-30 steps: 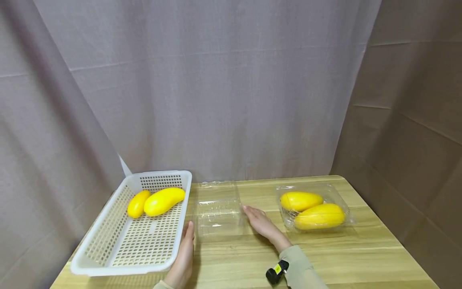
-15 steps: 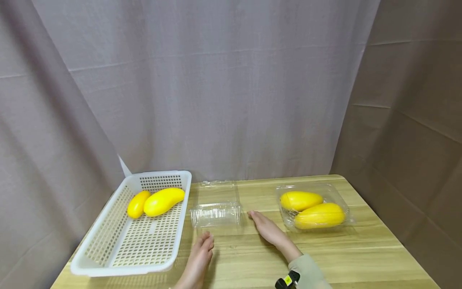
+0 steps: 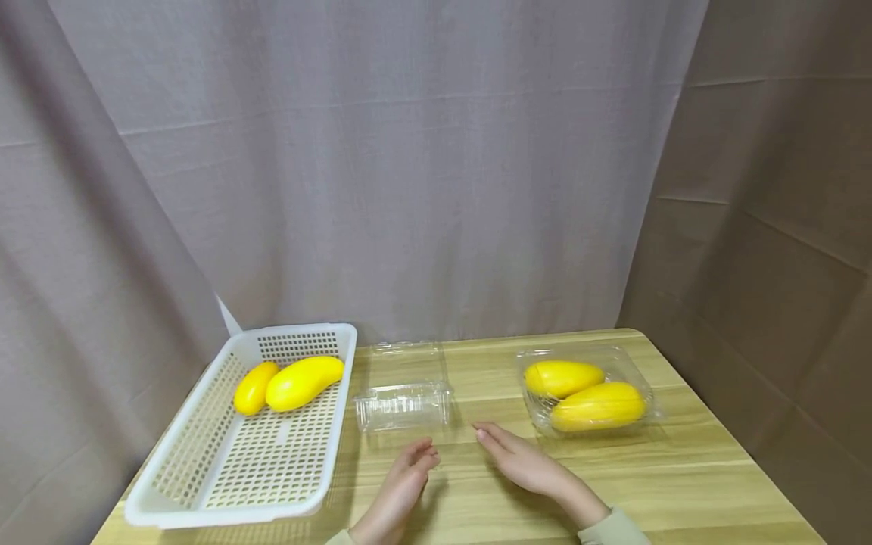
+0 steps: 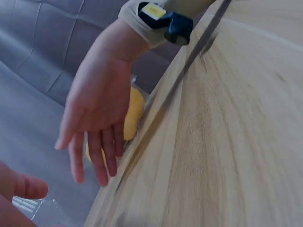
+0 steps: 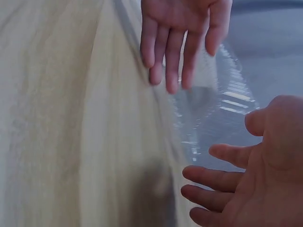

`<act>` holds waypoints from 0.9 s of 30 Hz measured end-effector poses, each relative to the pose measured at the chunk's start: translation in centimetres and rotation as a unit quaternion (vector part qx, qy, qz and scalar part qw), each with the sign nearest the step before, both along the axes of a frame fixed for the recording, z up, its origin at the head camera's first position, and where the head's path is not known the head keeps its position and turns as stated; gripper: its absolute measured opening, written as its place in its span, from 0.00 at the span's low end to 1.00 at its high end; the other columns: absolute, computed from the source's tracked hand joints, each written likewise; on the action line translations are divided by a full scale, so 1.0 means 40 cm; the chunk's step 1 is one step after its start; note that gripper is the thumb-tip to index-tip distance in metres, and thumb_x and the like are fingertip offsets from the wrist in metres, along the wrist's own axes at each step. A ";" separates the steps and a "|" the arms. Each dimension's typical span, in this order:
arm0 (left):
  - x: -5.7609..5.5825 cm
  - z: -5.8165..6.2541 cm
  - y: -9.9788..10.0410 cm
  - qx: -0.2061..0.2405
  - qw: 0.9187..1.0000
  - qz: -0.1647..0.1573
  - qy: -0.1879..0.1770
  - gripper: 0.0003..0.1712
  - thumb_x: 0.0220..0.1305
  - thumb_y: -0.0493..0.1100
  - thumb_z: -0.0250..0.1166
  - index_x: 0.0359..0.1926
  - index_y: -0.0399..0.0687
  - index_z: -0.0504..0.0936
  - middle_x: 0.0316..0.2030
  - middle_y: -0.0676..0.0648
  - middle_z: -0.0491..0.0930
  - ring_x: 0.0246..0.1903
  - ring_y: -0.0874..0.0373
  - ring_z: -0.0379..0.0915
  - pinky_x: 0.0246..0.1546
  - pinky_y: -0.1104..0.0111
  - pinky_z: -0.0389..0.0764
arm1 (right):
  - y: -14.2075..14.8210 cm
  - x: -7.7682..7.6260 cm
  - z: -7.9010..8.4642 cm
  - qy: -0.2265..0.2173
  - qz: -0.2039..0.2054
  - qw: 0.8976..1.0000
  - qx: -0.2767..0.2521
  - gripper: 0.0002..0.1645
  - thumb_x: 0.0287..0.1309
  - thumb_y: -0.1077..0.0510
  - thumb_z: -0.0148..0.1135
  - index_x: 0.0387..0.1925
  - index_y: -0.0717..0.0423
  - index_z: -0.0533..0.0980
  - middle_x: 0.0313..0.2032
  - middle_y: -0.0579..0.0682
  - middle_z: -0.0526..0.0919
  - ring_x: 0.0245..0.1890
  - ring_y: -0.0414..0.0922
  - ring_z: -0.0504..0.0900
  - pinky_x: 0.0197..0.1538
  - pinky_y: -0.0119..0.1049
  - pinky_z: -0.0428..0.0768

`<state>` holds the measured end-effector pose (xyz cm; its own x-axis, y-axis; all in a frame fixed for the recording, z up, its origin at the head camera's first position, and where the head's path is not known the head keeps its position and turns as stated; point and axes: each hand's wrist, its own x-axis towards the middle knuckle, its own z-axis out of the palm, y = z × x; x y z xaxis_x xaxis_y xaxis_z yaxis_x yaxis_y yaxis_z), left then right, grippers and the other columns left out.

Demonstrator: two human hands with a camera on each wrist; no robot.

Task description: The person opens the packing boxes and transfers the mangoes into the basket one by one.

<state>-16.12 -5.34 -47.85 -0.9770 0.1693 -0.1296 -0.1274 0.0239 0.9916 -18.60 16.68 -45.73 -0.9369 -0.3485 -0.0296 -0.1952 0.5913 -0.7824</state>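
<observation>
My left hand [image 3: 402, 481] hovers over the near middle of the table, fingers loosely extended and nothing in them. Facing it is my right hand [image 3: 531, 465], fingers straight and also holding nothing; a gap separates the two. Just beyond them stands a clear plastic clamshell box [image 3: 405, 409], its lid raised toward the back and no fruit inside. In the right wrist view, the left hand [image 5: 177, 33] overlaps this clear box [image 5: 199, 104], while the right hand [image 5: 251, 179] has its fingers spread. The left wrist view shows the right palm [image 4: 97, 101] and part of the left hand [image 4: 21, 187].
At the left, a white perforated basket [image 3: 259, 473] contains a small yellow mango-like fruit [image 3: 255, 387] and a larger one [image 3: 303, 382]. On the right sits another clear box [image 3: 538, 412] with two yellow fruits [image 3: 599, 406] inside. A grey curtain [image 3: 422, 189] hangs behind the table.
My left hand has left the basket's side and moved right, in front of the open box. My right hand has drawn back from the box toward me. The box's near part now stands out more.
</observation>
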 end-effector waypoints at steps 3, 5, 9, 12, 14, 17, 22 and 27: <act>-0.005 0.003 0.022 -0.002 1.000 -0.016 -0.008 0.38 0.71 0.46 0.58 0.70 0.24 0.58 0.64 0.30 0.68 0.65 0.31 0.61 0.67 0.39 0.60 | 0.024 0.020 0.025 0.003 -0.004 1.000 -0.006 0.35 0.79 0.39 0.39 0.70 0.60 0.68 0.68 0.64 0.70 0.68 0.67 0.65 0.67 0.67 0.60; -0.009 0.006 0.038 -0.006 1.000 -0.023 -0.011 0.38 0.71 0.47 0.59 0.70 0.26 0.59 0.64 0.32 0.68 0.65 0.32 0.61 0.66 0.38 0.61 | 0.044 0.029 0.043 0.010 -0.007 1.000 -0.004 0.34 0.78 0.39 0.39 0.70 0.57 0.69 0.67 0.62 0.72 0.67 0.65 0.68 0.66 0.67 0.62; -0.018 0.017 0.065 -0.011 0.999 -0.031 0.009 0.36 0.70 0.45 0.60 0.70 0.27 0.62 0.63 0.33 0.70 0.61 0.37 0.67 0.63 0.41 0.66 | 0.089 0.039 0.076 0.032 -0.013 0.999 0.000 0.30 0.78 0.39 0.42 0.67 0.52 0.73 0.62 0.56 0.79 0.63 0.59 0.74 0.64 0.63 0.69; -0.027 0.027 0.088 -0.018 0.999 -0.033 0.028 0.35 0.67 0.43 0.61 0.69 0.28 0.65 0.61 0.35 0.73 0.56 0.44 0.71 0.59 0.47 0.71 | 0.131 0.042 0.099 0.053 -0.029 0.998 -0.011 0.28 0.78 0.42 0.45 0.64 0.53 0.75 0.54 0.53 0.84 0.56 0.54 0.81 0.59 0.53 0.77; -0.035 0.035 0.105 -0.020 0.998 -0.036 0.038 0.34 0.65 0.42 0.62 0.69 0.30 0.67 0.60 0.36 0.74 0.55 0.47 0.72 0.57 0.50 0.73 | 0.161 0.042 0.112 0.073 -0.054 0.995 -0.028 0.25 0.77 0.45 0.48 0.62 0.56 0.77 0.48 0.50 0.86 0.49 0.49 0.84 0.53 0.45 0.81; -0.046 0.046 0.125 -0.022 0.998 -0.047 0.043 0.35 0.65 0.44 0.63 0.69 0.32 0.67 0.60 0.38 0.73 0.55 0.47 0.71 0.56 0.51 0.73 | 0.207 0.038 0.121 0.135 -0.111 0.983 -0.054 0.22 0.77 0.50 0.51 0.58 0.61 0.78 0.39 0.50 0.86 0.38 0.45 0.85 0.44 0.36 0.84; -0.059 0.056 0.144 -0.032 0.996 -0.059 0.052 0.36 0.66 0.46 0.63 0.70 0.33 0.66 0.61 0.38 0.71 0.55 0.49 0.70 0.54 0.53 0.74 | 0.292 0.031 0.130 0.252 -0.237 0.937 -0.042 0.18 0.77 0.54 0.51 0.53 0.60 0.80 0.35 0.54 0.86 0.35 0.32 0.81 0.38 0.25 0.79; -0.081 0.057 0.171 -0.047 0.995 -0.052 0.067 0.35 0.65 0.46 0.64 0.69 0.34 0.68 0.60 0.39 0.74 0.53 0.51 0.73 0.54 0.55 0.75 | 0.399 0.023 0.130 0.275 -0.334 0.902 -0.008 0.19 0.76 0.52 0.51 0.56 0.58 0.80 0.48 0.58 0.85 0.39 0.18 0.68 0.39 0.21 0.71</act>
